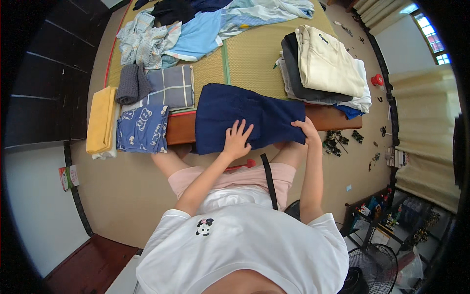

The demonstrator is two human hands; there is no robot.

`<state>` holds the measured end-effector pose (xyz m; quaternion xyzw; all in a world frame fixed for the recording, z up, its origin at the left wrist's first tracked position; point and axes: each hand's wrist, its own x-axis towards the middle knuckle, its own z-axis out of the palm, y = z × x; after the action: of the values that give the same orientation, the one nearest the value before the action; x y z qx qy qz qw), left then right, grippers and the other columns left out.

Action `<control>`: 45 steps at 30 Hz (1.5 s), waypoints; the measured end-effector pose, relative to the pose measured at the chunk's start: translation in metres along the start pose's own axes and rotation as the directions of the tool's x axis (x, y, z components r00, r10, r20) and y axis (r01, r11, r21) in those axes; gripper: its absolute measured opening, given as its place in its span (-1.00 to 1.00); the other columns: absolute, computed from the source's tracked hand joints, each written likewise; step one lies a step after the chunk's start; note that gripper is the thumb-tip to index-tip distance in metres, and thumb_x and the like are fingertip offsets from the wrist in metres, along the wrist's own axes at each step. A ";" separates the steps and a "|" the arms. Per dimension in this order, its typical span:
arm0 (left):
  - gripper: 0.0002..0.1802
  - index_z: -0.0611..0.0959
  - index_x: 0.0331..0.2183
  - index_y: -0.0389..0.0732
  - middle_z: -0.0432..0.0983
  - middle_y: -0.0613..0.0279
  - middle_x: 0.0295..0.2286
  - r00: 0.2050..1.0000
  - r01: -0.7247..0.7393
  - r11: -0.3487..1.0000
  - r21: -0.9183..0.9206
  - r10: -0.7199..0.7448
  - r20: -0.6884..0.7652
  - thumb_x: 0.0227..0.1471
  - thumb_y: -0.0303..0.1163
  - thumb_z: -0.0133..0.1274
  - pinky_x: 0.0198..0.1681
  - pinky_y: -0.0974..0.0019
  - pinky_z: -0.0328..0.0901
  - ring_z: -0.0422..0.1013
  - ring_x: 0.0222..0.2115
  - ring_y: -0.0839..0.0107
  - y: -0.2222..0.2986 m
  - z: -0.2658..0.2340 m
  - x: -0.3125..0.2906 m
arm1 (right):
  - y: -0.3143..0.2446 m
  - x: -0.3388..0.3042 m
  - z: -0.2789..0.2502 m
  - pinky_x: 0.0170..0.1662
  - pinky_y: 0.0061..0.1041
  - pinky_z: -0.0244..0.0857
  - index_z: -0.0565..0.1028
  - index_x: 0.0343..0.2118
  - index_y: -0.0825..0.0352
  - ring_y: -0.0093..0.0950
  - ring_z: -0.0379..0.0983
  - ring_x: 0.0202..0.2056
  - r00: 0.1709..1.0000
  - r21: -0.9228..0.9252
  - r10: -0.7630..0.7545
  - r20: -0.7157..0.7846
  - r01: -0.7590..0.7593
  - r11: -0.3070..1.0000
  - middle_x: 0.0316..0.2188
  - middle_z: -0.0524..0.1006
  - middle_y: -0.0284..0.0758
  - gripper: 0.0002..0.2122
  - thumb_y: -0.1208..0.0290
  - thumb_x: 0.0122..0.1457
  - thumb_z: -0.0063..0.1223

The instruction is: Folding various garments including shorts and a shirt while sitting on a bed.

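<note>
A folded navy blue garment (220, 105) lies across the front edge of the bed and over my lap; its exact kind cannot be made out. With fingers spread, my left hand (238, 140) rests flat on its lower middle. At the narrower right end, my right hand (308, 131) pinches the edge of the cloth between thumb and fingers. Left of the garment are a folded blue bear-print cloth (142, 130), a folded grey checked cloth (170, 87) and a rolled dark grey knit piece (132, 84).
A yellow folded cloth (101, 120) tops a pile at the far left. On the right stands a stack of folded clothes with a cream garment (328, 61) uppermost. Loose clothes (196, 35) lie at the back of the woven mat (254, 54). Low right is a fan (374, 269).
</note>
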<state>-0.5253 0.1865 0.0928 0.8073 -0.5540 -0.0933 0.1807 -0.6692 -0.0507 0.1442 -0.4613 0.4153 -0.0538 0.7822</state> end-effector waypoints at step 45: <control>-0.67 0.47 -0.42 -0.16 0.47 0.12 -0.47 0.959 0.151 0.983 -0.105 -0.120 0.255 -0.15 -0.11 0.04 -0.34 0.16 0.25 0.40 -0.35 0.16 -0.105 -0.026 0.151 | 0.140 -0.020 0.121 -0.47 -0.33 0.30 0.29 -0.41 0.29 -0.30 0.37 -0.49 0.783 -0.912 -0.547 0.296 0.402 0.081 -0.56 0.34 -0.29 -0.85 0.54 -0.12 -0.14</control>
<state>-0.3703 0.0848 0.0830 0.8127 -0.5088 -0.2396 0.1527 -0.6390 0.1203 0.0770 -0.9350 0.2348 -0.0736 0.2554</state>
